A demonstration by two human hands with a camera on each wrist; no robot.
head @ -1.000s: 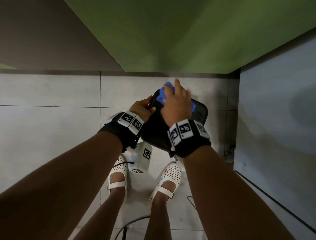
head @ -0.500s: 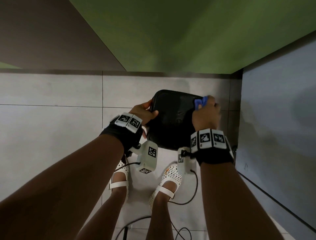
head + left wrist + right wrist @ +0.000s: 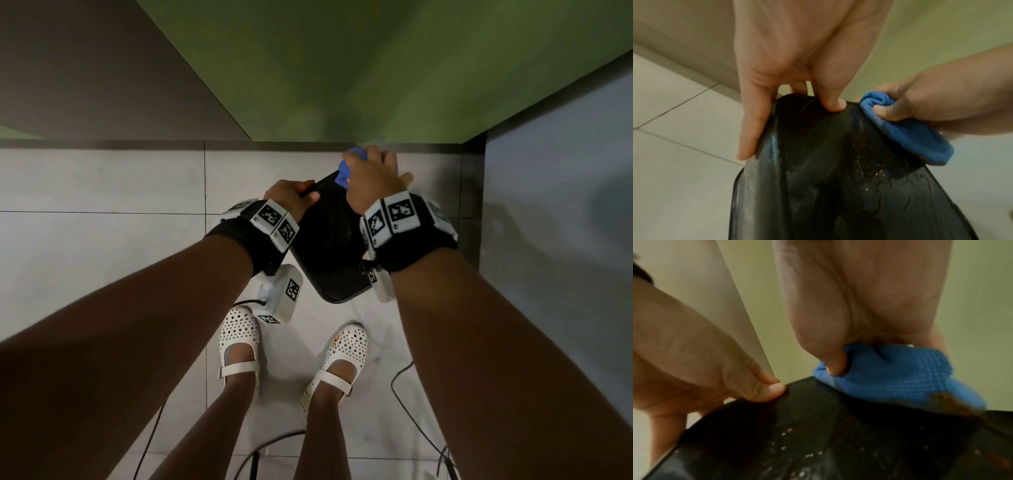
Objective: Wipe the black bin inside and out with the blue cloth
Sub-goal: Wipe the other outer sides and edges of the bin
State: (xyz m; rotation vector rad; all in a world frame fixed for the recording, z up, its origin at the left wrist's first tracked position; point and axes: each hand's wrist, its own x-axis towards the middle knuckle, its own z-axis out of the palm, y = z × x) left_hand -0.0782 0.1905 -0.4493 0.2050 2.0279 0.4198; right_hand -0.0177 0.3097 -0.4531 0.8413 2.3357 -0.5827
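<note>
The black bin (image 3: 325,246) hangs above the floor in front of me, its dark inside wet with droplets (image 3: 869,186) (image 3: 818,443). My left hand (image 3: 291,198) grips the bin's left rim, thumb inside (image 3: 831,100) and fingers along the outer wall. My right hand (image 3: 373,178) holds the bunched blue cloth (image 3: 344,171) (image 3: 906,134) (image 3: 890,373) pressed over the bin's far rim, thumb dug into the fabric. Most of the cloth is hidden under the hand in the head view.
Grey tiled floor (image 3: 102,240) lies below, with a green wall (image 3: 342,68) ahead and a grey panel (image 3: 565,240) close on the right. My feet in white shoes (image 3: 239,342) stand under the bin. Black cables (image 3: 411,411) trail on the floor.
The right hand with the cloth went from the bin's top to its right rim, then to the far rim. The bin has turned; the left hand keeps its grip.
</note>
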